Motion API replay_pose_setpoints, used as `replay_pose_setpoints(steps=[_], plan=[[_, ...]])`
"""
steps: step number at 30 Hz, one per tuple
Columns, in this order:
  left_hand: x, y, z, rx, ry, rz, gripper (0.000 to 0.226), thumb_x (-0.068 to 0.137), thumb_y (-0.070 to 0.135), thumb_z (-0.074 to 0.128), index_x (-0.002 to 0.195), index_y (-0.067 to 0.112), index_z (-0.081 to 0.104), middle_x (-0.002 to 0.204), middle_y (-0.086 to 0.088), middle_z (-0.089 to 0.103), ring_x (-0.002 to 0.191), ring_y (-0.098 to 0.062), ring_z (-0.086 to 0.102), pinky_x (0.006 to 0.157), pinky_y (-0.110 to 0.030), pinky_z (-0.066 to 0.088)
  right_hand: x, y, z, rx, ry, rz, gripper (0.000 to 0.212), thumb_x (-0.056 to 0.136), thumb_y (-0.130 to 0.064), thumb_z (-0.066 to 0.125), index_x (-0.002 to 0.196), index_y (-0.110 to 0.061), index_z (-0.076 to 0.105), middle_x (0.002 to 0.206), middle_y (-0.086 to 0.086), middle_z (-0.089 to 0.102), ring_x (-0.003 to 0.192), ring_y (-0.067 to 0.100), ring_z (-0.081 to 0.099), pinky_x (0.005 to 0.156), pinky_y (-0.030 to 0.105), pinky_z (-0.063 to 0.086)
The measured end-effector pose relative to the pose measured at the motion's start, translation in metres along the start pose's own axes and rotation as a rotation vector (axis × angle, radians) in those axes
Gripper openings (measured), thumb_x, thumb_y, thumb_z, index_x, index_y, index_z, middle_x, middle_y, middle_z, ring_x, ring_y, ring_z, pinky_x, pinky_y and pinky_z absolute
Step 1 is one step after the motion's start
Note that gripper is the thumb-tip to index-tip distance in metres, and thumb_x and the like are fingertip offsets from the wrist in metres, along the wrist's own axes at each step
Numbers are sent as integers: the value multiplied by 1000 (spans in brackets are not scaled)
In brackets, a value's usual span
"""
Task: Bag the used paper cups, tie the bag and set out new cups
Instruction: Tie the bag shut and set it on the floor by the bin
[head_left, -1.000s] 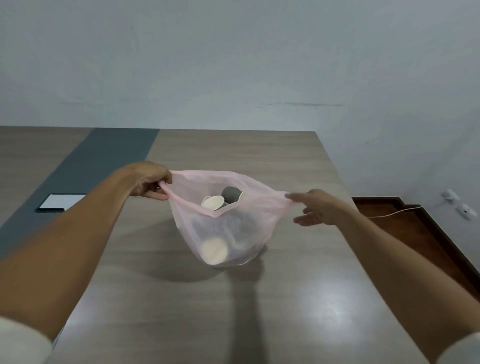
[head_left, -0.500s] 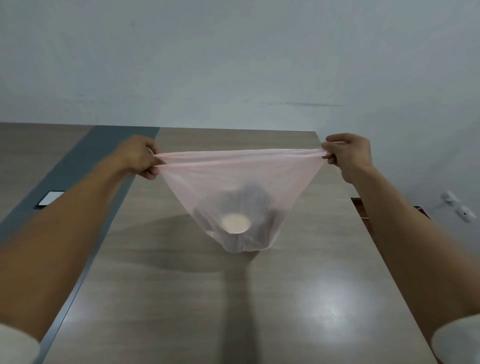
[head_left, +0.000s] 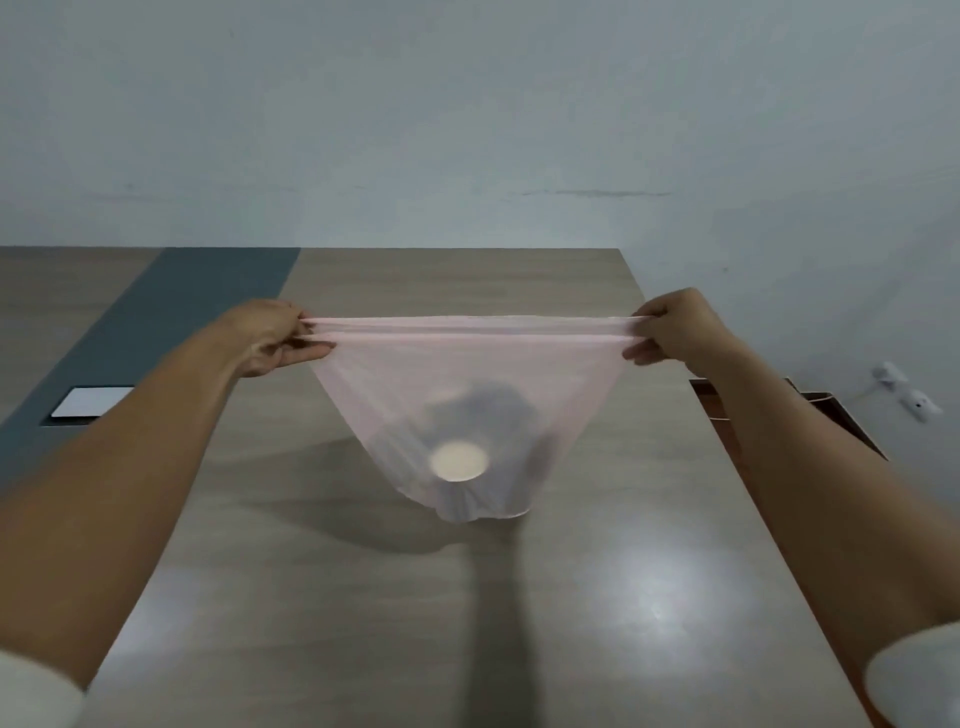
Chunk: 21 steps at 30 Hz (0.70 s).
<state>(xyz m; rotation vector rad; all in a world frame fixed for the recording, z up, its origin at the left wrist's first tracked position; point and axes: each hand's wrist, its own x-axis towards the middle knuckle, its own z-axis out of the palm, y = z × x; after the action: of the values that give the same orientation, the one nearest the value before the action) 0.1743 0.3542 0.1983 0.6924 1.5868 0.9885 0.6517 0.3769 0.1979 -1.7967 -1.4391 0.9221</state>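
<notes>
Fingers (head_left: 306, 355) of both hands pinch bag (head_left: 467, 374) — stretched taut.

There are no words, numbers or signs to read here. The pink bag (head_left: 467, 374) is plain, and so is the wooden table (head_left: 363, 597).

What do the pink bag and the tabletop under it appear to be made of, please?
The pink bag looks like thin, translucent plastic film: the cups show through it, and it stretches taut between the two hands. The tabletop looks like wood-grain laminate with a semi-gloss finish, judging by its soft light reflections; it could be real wood.
</notes>
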Motion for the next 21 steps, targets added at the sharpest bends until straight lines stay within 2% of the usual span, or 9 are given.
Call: replay_pose_setpoints(steps=[2, 3, 6, 8, 10, 13, 16, 19, 21], plan=[[2, -5, -4, 1, -84, 21, 18, 95, -13, 52, 92, -1, 65, 115, -18, 62, 96, -22, 68, 63, -23, 62, 2, 1, -7, 311, 19, 24, 13, 91, 9, 67, 102, 13, 69, 106, 31, 70, 77, 28, 77, 67, 25, 63], [1, -7, -7, 32, -140, 47, 12, 89, -9, 64, 88, 2, 69, 113, -16, 66, 98, -20, 69, 68, -22, 61, 3, 5, -9, 354, -12, -8, 19, 91, 4, 69, 109, 11, 68, 111, 28, 69, 86, 25, 75, 72, 20, 62], [3, -22, -15, 246, -221, 159, 34, 73, -3, 83, 103, 5, 68, 108, -12, 73, 102, -20, 72, 83, -23, 59, 0, 24, -6, -13, -123, -154, 44, 83, -12, 84, 123, -14, 64, 103, 7, 68, 87, 11, 68, 72, 15, 53], [5, -31, -14, 345, -146, 244, 37, 77, -5, 82, 111, -3, 65, 105, -17, 74, 97, -24, 73, 80, -25, 61, -1, 33, -1, -97, -55, -188, 36, 82, -7, 83, 113, -5, 66, 95, 14, 67, 78, 19, 64, 71, 25, 54], [9, -35, -15, 285, -106, 238, 28, 87, 3, 76, 110, -6, 64, 103, -22, 75, 93, -28, 76, 71, -26, 63, 1, 38, -1, 27, 16, -196, 22, 91, -9, 75, 104, 7, 68, 88, 22, 68, 72, 22, 63, 69, 32, 56], [11, -30, -24, 145, -181, 169, 21, 95, 21, 68, 108, 4, 66, 105, -18, 76, 94, -29, 76, 66, -28, 62, 4, 43, -10, 238, -16, -148, 34, 100, -19, 65, 101, 14, 66, 79, 18, 64, 62, 15, 62, 64, 28, 55], [8, -32, -20, 260, -141, 103, 18, 100, 29, 62, 98, 12, 64, 94, -13, 75, 88, -33, 77, 61, -34, 62, 4, 46, -8, 216, -68, -106, 38, 104, -22, 58, 96, 15, 65, 77, 15, 63, 62, 17, 59, 57, 28, 51], [9, -40, -2, 403, 23, 95, 22, 99, 28, 52, 102, 9, 63, 96, -13, 70, 80, -32, 77, 58, -35, 60, 4, 48, 4, 222, -74, -65, 33, 105, -19, 54, 86, 6, 64, 78, 18, 62, 64, 23, 56, 58, 34, 47], [8, -44, 14, 411, 227, 168, 25, 91, 25, 49, 104, 6, 61, 101, -16, 66, 83, -33, 69, 66, -43, 59, 5, 50, 10, 244, -67, -32, 31, 106, -19, 52, 83, 1, 61, 77, 15, 62, 60, 21, 56, 55, 34, 45]])
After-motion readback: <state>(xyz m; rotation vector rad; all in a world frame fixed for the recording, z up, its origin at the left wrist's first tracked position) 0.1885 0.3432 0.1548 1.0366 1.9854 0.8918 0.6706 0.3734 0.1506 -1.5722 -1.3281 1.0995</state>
